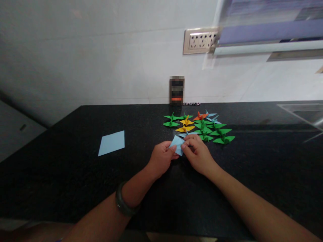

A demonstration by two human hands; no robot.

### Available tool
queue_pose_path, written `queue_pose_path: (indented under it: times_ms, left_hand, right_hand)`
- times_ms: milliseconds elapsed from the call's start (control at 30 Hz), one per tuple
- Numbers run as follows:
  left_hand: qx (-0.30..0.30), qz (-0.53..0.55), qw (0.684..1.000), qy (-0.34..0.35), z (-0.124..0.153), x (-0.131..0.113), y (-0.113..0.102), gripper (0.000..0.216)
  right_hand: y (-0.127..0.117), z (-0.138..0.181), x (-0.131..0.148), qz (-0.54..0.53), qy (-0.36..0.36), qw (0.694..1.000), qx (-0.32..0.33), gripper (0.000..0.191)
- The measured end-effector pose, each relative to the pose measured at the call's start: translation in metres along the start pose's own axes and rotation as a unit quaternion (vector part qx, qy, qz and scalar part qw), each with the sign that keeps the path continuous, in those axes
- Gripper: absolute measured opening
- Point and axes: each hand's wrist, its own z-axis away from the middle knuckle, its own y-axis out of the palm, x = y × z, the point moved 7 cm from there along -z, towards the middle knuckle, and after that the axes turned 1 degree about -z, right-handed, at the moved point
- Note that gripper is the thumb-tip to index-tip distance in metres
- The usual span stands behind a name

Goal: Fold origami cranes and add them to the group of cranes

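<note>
A small folded piece of light blue origami paper (178, 145) is held between both hands above the dark counter. My left hand (163, 156) grips its left side, thumb on top and fingers beneath. My right hand (198, 151) pinches the paper's right edge between thumb and fingers. Just beyond the hands stand several paper cranes: green ones (202, 131), yellow ones (185, 128), an orange one (200, 116) and light blue ones (214, 119). One light blue crane is partly hidden behind my right hand.
To the left, a flat sheet of light blue paper (111, 143) lies on the black counter (70, 168). A blurred-out upright box (177, 90) leans by the wall, a patterned strip (192, 104) beside it. A socket panel (200, 41) is on the wall.
</note>
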Motion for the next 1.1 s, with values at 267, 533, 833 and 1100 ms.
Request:
queue_pose_path:
  times_ms: [267,533,833,1100]
  left_hand:
    - [0.033,-0.029,0.999,0.005,0.002,0.000,0.003,0.020]
    - [0.025,-0.045,0.999,0.016,0.003,-0.002,0.003,0.024]
    - [-0.005,-0.115,0.992,0.061,0.006,-0.012,-0.003,0.026]
    - [-0.001,-0.065,0.998,0.006,0.001,-0.006,-0.008,0.035]
  right_hand:
    - [0.013,0.005,-0.029,-0.176,0.207,0.962,0.028,0.033]
    - [0.012,0.006,-0.022,-0.093,0.163,0.982,0.017,0.026]
    - [0.018,0.009,-0.013,-0.200,0.172,0.964,0.019,0.023]
    - [0.003,0.007,-0.007,-0.136,0.121,0.983,-0.010,0.022]
